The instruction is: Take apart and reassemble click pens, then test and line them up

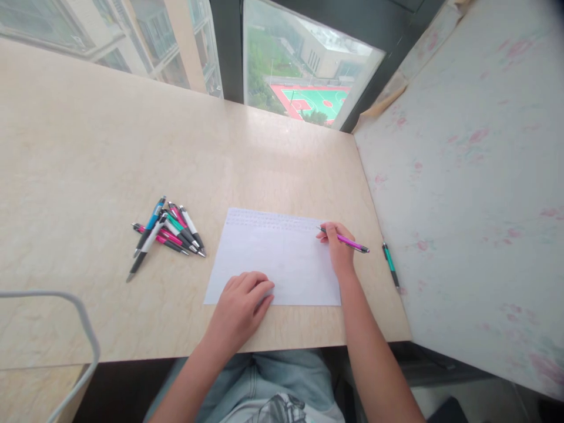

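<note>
A sheet of white paper lies on the table in front of me, with rows of small handwriting across its upper part. My right hand rests at the paper's right side, closed on a purple pen. The pen slants, its tip toward the right end of the written lines and its back end pointing right. On the lower left of the sheet lies my left hand, palm down, fingers loosely bent and slightly apart. It holds nothing that I can see.
A pile of several pens in blue, white, pink and green lies left of the paper. One green pen sits by the flowered wall on the right. A pale cable loops at lower left. Windows border the far edge.
</note>
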{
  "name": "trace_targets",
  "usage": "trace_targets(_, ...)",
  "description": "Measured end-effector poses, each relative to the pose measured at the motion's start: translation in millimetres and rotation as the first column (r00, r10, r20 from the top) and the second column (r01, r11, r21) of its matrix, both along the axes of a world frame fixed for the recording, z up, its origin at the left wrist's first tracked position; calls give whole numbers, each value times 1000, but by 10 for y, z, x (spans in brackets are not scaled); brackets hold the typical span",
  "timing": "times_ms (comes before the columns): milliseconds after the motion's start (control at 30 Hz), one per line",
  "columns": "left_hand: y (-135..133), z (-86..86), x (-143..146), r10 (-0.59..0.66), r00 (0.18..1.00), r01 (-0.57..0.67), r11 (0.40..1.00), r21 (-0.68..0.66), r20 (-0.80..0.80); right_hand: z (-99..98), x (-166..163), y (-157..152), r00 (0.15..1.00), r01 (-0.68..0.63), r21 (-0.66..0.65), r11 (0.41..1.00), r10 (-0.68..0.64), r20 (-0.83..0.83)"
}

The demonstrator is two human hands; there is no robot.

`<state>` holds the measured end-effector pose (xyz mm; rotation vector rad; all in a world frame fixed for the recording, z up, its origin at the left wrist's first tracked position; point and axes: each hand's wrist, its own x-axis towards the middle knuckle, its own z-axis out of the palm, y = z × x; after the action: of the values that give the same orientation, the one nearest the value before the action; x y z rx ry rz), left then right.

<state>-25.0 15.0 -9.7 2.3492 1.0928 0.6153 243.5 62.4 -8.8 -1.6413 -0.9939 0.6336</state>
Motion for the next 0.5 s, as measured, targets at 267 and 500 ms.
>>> trace_targets(267, -1, 4, -7, -3, 1000, 3, 1000, -9, -10, -76, -40, -4, 951, 89, -53, 995, -70, 300)
trace_targets(500, 11, -11, -4, -4, 1000, 4, 1000, -4, -6, -92, -45, -1, 935, 61, -65, 996, -34, 354)
